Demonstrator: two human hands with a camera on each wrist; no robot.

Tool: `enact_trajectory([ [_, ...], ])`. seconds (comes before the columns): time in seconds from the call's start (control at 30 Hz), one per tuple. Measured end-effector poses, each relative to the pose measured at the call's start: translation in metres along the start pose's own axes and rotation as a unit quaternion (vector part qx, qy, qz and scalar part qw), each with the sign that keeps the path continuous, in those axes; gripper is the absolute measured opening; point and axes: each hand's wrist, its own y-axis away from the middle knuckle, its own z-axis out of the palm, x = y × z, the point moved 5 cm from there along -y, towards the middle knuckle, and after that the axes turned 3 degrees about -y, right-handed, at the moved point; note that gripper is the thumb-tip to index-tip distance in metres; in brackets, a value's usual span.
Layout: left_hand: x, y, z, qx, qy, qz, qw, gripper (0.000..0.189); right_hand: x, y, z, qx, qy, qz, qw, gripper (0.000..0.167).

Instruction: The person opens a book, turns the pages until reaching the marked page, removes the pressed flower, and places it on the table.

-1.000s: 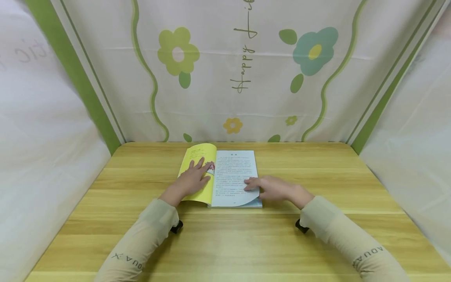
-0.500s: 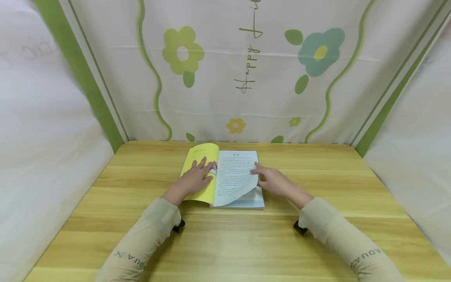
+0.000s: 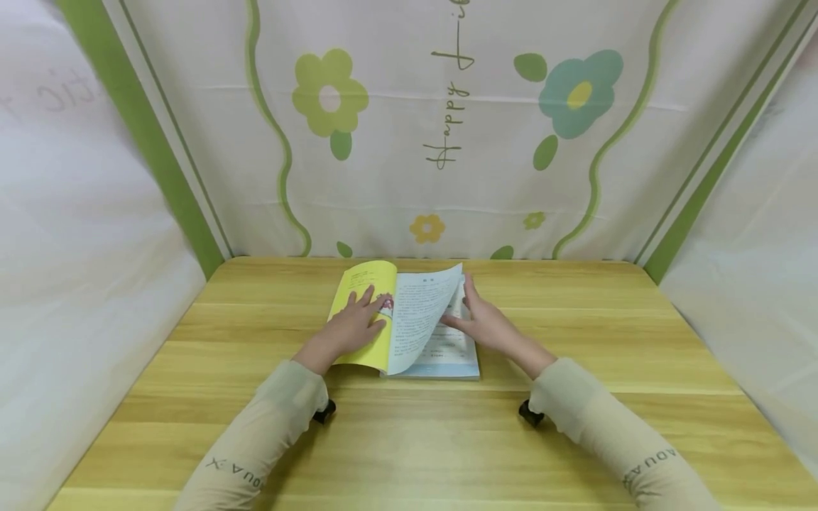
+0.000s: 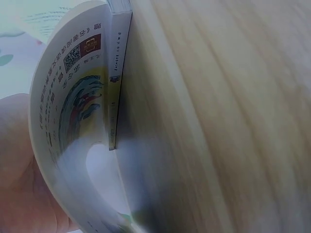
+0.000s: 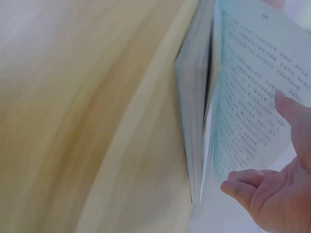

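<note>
An open paperback book (image 3: 441,358) lies on the wooden table, its left side a curved yellow page (image 3: 367,348) with a small picture. On that yellow page my left hand (image 3: 348,328) rests with fingers spread. A pale blue printed page (image 3: 418,305) rises in a curl off the right side, uncovering another printed page beneath. Right at its lifted edge is my right hand (image 3: 492,325), fingers extended and thumb apart. In the right wrist view, the right thumb (image 5: 289,107) overlaps the lifted page's text. The left wrist view looks under the curled cover (image 4: 80,97) beside the book's spine (image 4: 116,77).
The wooden table (image 3: 409,440) spreads around the book on all sides. Behind it hangs a white curtain (image 3: 383,177) printed with flowers, and similar fabric closes in the left and right sides. A black wrist device (image 3: 530,413) shows beneath the right sleeve.
The pale page has gone from nearly flat to lifted and curled leftward, exposing more of the page below. My right hand has moved up along its edge and its fingers have straightened. The left hand stays put.
</note>
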Motion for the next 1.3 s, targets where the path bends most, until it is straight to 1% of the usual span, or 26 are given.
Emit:
enact_trajectory([
  [0.13, -0.001, 0.0, 0.001, -0.003, -0.003, -0.002, 1.0, 0.06, -0.007, -0.001, 0.008, -0.025, -0.055, -0.002, 0.9982, 0.121],
  [0.23, -0.001, -0.001, 0.002, -0.001, -0.006, -0.002, 1.0, 0.06, -0.014, -0.001, 0.014, -0.035, -0.07, -0.016, 0.9968, 0.119],
  [0.3, -0.002, -0.002, 0.002, 0.0, -0.005, 0.0, 1.0, 0.059, -0.017, -0.002, 0.017, -0.04, -0.071, -0.024, 0.9964, 0.116],
  [0.37, -0.002, -0.003, 0.001, -0.001, -0.006, 0.0, 1.0, 0.059, -0.021, -0.001, 0.021, -0.051, -0.061, -0.036, 0.9962, 0.112],
  [0.43, -0.002, -0.003, 0.0, -0.002, -0.005, 0.002, 1.0, 0.059, -0.024, -0.001, 0.026, -0.063, -0.04, -0.046, 0.9962, 0.106],
  [0.53, -0.001, -0.001, -0.002, -0.008, 0.001, 0.005, 1.0, 0.059, -0.027, -0.001, 0.033, -0.078, 0.007, -0.062, 0.995, 0.09],
  [0.67, 0.0, -0.001, -0.004, -0.006, 0.015, 0.015, 0.9998, 0.054, -0.031, -0.001, 0.039, -0.081, 0.056, -0.074, 0.9924, 0.066],
  [0.77, 0.0, -0.003, -0.005, 0.007, 0.029, 0.017, 0.9994, 0.053, -0.035, -0.001, 0.042, -0.081, 0.073, -0.081, 0.9908, 0.056],
  [0.87, -0.002, -0.005, -0.006, 0.028, 0.047, 0.009, 0.9985, 0.056, -0.038, -0.001, 0.044, -0.084, 0.079, -0.082, 0.9899, 0.054],
  [0.93, -0.003, -0.005, -0.009, 0.041, 0.06, 0.004, 0.9973, 0.059, -0.038, -0.002, 0.045, -0.089, 0.088, -0.093, 0.9877, 0.055],
  [1.07, -0.003, -0.004, -0.013, 0.069, 0.082, 0.004, 0.9942, 0.061, -0.04, -0.003, 0.049, -0.103, 0.108, -0.121, 0.9814, 0.056],
  [1.2, -0.002, -0.004, -0.016, 0.083, 0.074, 0.014, 0.9937, 0.061, -0.045, -0.002, 0.053, -0.11, 0.113, -0.143, 0.977, 0.055],
  [1.3, 0.001, -0.005, -0.015, 0.078, 0.061, 0.018, 0.9949, 0.062, -0.049, 0.0, 0.055, -0.112, 0.111, -0.157, 0.9748, 0.055],
])
